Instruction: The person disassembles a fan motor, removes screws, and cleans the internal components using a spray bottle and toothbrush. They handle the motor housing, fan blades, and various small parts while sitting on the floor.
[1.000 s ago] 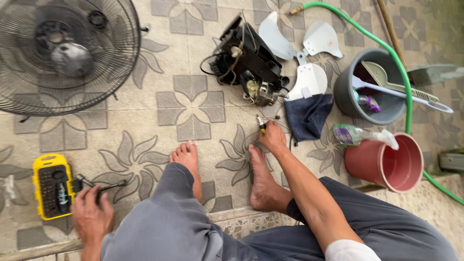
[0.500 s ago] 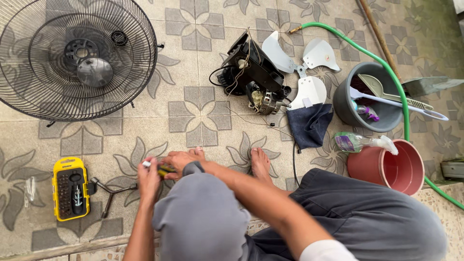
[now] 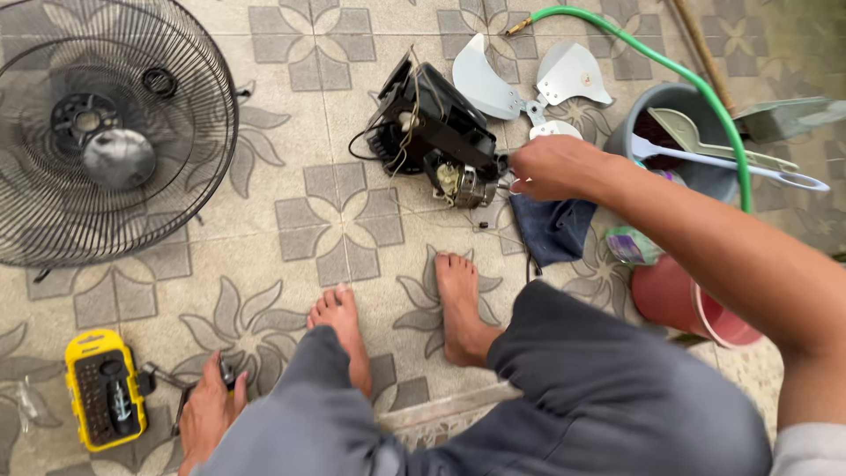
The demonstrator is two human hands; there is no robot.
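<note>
Black fan motor lies on the tiled floor beyond the bare feet. Right hand, fingers curled together, touches its metal end. Left hand rests apart on the floor beside a yellow bit case.

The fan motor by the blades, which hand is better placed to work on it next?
Probably the right hand: it already reaches to the fan motor, its fingers at the metal shaft end. The left hand rests on the floor beside the yellow bit case, far from the motor.
</note>
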